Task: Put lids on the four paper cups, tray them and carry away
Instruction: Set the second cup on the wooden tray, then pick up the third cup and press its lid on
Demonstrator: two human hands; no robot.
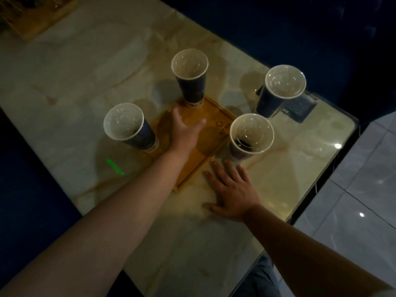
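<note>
Here: four tall blue paper cups standing upright around a wooden tray [216,116] on a marble table [90,78]. Far cup [189,77] at the tray's far edge, base apparently just on it. Left cup [130,128] at the tray's left edge, base touching or just overlapping the rim; can't tell which. Near-right cup [249,138] just beside the tray's right edge, dark liquid visible inside. Far-right cup [279,91] apart from the tray, standing next to a dark card [301,107] near the table corner. Clear lids seemingly on the two right cups; glare on the left and far ones, can't tell.

Left hand [185,130] reaching over the tray interior, palm down, fingers loosely spread, fingertips near the far cup's base, gripping nothing. Contact with the tray floor unclear.

Right hand [232,192] flat on the table just beside the tray's near corner, fingers splayed wide, fingertips pointing toward the near-right cup, holding nothing.

Small green light streak [115,167] on the table left of the tray. Second wooden board [36,16] at the far left corner. Tiled floor [362,189] at right.
</note>
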